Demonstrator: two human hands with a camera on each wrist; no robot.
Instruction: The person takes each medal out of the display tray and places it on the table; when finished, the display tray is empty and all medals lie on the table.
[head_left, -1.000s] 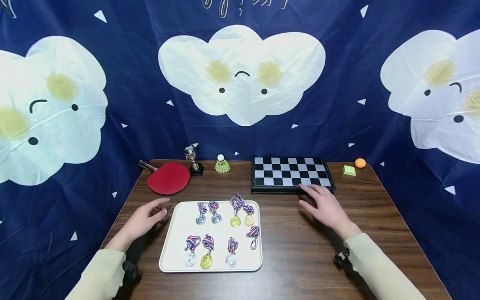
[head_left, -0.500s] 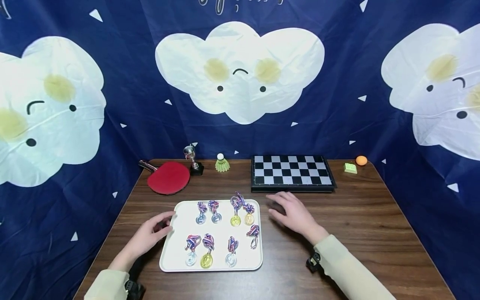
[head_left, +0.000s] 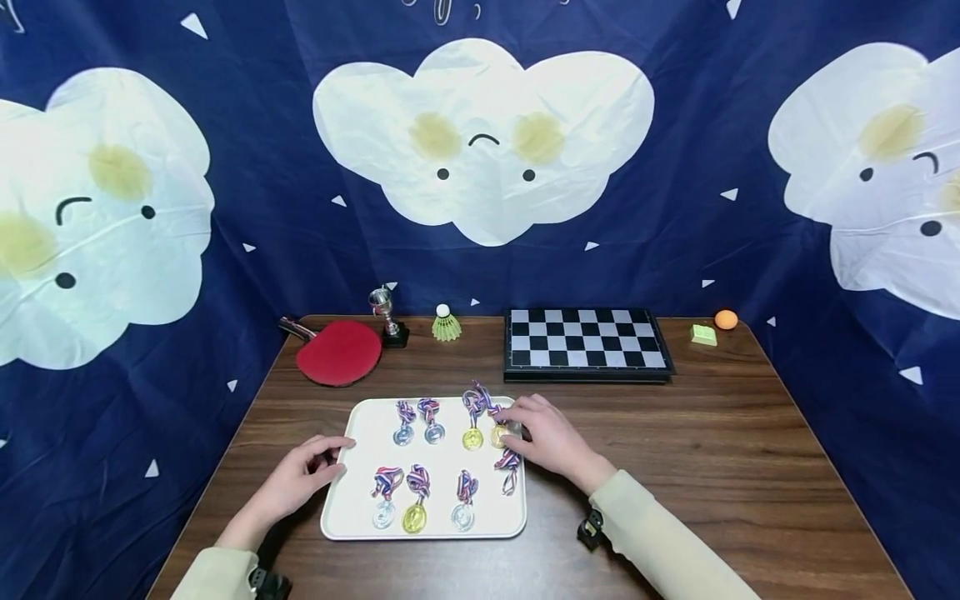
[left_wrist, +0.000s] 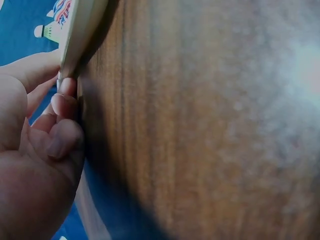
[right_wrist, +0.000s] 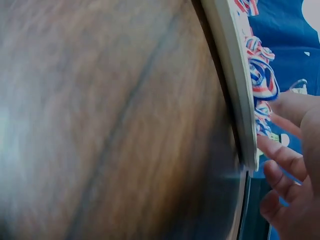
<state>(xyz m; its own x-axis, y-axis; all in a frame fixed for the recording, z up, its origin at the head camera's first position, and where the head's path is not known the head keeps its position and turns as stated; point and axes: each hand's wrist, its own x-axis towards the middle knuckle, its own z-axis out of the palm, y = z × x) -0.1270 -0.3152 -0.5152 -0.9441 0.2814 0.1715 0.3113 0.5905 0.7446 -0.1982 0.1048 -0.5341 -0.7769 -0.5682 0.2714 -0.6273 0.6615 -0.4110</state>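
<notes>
A white tray (head_left: 348,517) lies on the table with several medals on tricolour ribbons, gold and silver in colour. At its left edge my left hand (head_left: 300,479) holds the rim; in the left wrist view the thumb lies over the tray's wall (left_wrist: 82,35) and curled fingers (left_wrist: 65,105) sit against its outer side. My right hand (head_left: 551,437) reaches over the right edge, thumb and forefinger spread about a gold-coloured medal (head_left: 498,435) at the upper right corner. In the right wrist view its fingers come close to bunched ribbons (right_wrist: 262,80); contact cannot be made out.
Along the back stand a red table tennis bat (head_left: 339,353), a small trophy cup (head_left: 384,312), a shuttlecock (head_left: 446,325) and a chessboard (head_left: 587,340). A green block (head_left: 703,335) and an orange ball (head_left: 725,319) sit at the back right. A patterned blue cloth (head_left: 480,275) hangs behind.
My right hand has come left from the chessboard's front edge to the medals at the tray's upper right. My left hand has moved in from beside the tray onto its left rim.
</notes>
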